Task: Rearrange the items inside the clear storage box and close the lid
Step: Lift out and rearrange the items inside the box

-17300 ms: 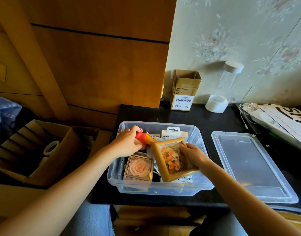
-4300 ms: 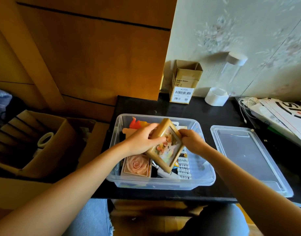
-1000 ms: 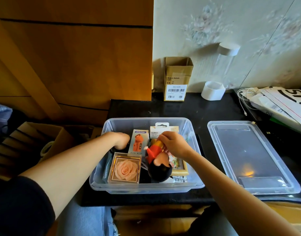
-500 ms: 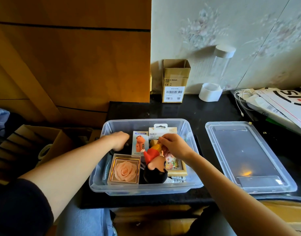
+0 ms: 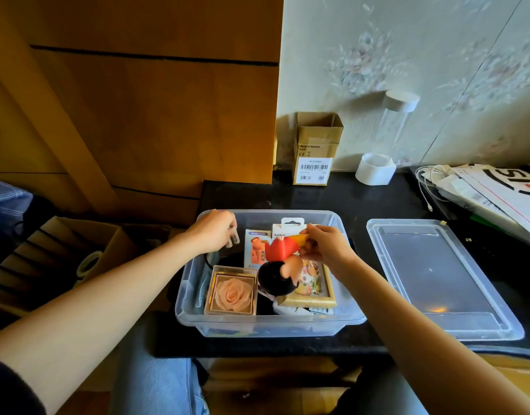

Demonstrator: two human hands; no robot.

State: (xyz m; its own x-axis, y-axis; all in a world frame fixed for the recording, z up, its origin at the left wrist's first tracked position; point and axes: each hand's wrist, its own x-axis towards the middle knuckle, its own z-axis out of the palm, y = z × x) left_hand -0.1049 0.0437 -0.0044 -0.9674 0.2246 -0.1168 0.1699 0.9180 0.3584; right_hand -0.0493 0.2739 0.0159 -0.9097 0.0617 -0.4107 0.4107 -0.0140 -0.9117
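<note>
Rearranging step in hand; lid [image 5: 437, 280] lies flat on the black counter [image 5: 362, 202], just right of the clear storage box [image 5: 269, 324], not yet fitted. Inside, the framed flower picture [image 5: 313, 290] lies flat at right, rose box [image 5: 232, 290] at front left. Right hand [image 5: 323, 245] pinches the doll figure [image 5: 280, 265] by its legs: long axis tilted, dark head down toward the camera, feet up and away. Left hand [image 5: 214, 232] curls round small pale cylinders [image 5: 233, 238], possibly batteries. Judgement: next, lay the doll flat below the rim.

Both forearms outstretched, left hand [image 5: 213, 232] with fingers curled downward, right hand [image 5: 323, 244] pinching.
</note>
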